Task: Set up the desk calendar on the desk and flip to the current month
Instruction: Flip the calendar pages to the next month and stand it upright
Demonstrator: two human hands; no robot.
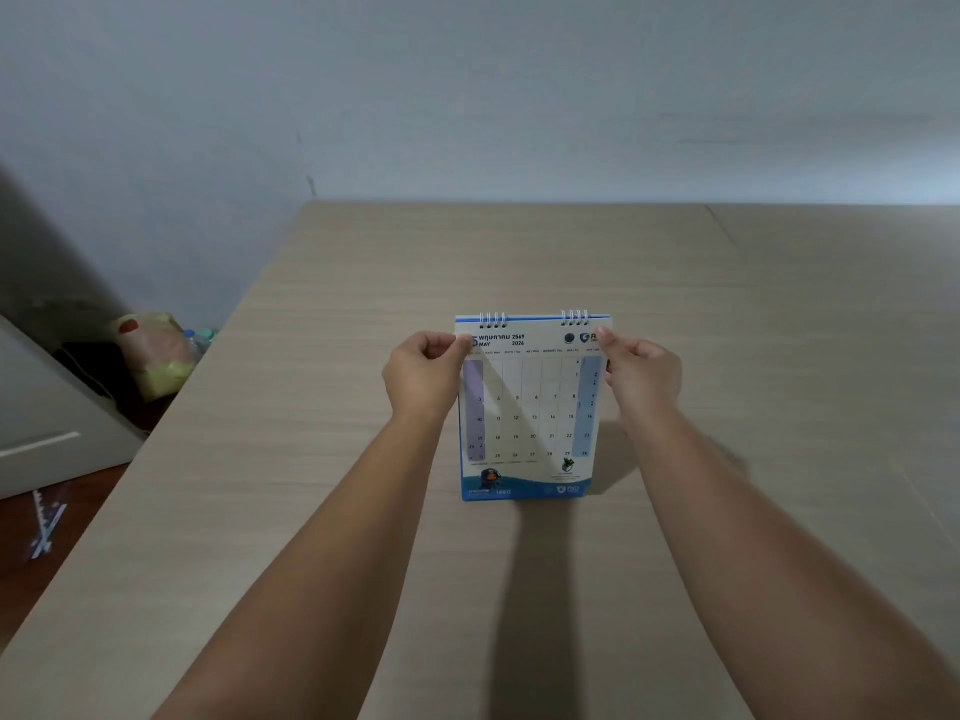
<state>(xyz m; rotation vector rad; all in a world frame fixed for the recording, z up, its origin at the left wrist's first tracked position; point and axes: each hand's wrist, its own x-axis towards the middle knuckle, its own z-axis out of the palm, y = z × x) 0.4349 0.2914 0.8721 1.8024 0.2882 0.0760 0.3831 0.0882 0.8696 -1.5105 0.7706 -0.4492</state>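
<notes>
A white and blue spiral-bound desk calendar (532, 407) stands upright on the light wooden desk (322, 356), near its middle. The facing page reads MAY 2026, with a blue wave band along the bottom. My left hand (423, 374) pinches the calendar's upper left edge. On the other side, my right hand (641, 374) pinches the upper right edge. Both thumbs lie on the front of the page, just below the wire rings.
The desk's far edge meets a pale blue wall (467, 96). Left of the desk, on the floor, sit a plastic bag (156, 356) with bottles beside it and a grey cabinet (47, 407). The desk's left edge runs diagonally toward me.
</notes>
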